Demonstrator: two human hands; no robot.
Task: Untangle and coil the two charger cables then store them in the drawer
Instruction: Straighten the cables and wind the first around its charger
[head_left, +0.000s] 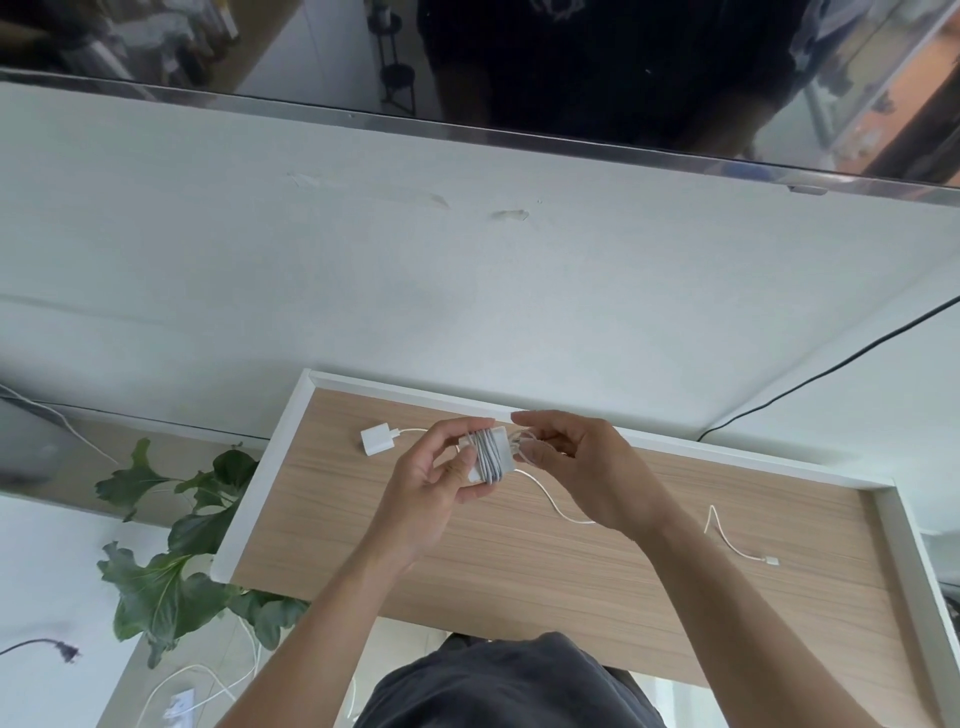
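While wound round a white charger brick (485, 457) at frame centre, pinched in left hand (431, 493) fingers; loose cable tail (556, 506) gripped by right hand (582, 467), trailing lower right. Second charger (377, 439) lying upper left inside open drawer (519, 545). Two chargers, two hands.

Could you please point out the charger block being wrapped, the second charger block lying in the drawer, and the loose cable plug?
wrapped charger block (488, 457), head view, on the wound cable turns.
second charger block (375, 439), head view, on its white top face.
loose cable plug (771, 560), head view, on the connector tip.
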